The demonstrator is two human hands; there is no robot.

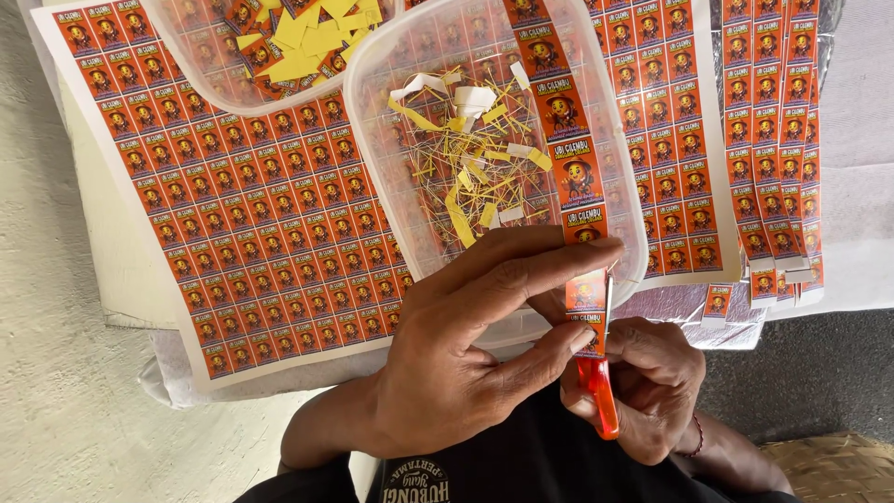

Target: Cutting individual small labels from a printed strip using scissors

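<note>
My left hand (466, 359) pinches a long strip of orange labels (570, 140) between thumb and forefinger; the strip runs up over a clear plastic tub. My right hand (652, 387) grips red-handled scissors (601, 391), whose blades sit at the strip's lower end near my left fingertips. The clear tub (391, 65) under the strip contains thin yellow and white paper trimmings (470, 149).
Large printed sheets of small orange labels (251, 214) cover the surface at left and right (745, 121). A second clear tub (186, 56) at upper left contains yellow scraps and cut labels. A woven mat (838, 470) shows at the bottom right.
</note>
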